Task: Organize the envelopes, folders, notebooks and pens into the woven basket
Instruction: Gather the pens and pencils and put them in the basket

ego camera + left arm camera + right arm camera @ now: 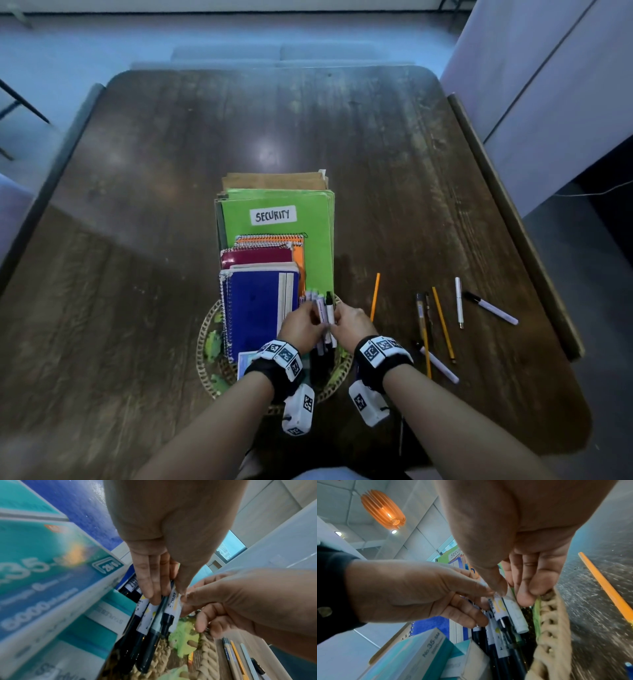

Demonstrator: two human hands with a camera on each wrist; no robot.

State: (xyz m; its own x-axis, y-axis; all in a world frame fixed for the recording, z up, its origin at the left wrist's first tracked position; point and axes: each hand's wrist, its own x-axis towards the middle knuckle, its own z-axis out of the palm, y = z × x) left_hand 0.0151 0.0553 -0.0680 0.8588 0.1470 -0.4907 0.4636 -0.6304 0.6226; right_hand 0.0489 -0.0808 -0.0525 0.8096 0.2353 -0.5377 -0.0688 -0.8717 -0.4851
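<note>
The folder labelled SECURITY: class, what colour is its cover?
Bright green; the folder shows best in the head view.

table: dark wood, worn and streaked, with a dull sheen where the light falls
woven basket: pale plaited fibre, rough and knobbly, matt
markers: smooth plastic barrels, white printed labels, dark glossy caps
green folder: flat card, matt, with a white paper label
blue notebook: slick cover, wire spiral binding
staple boxes: printed cardboard, slightly glossy
pencil: orange painted finish, smooth
wristbands: black cloth
</note>
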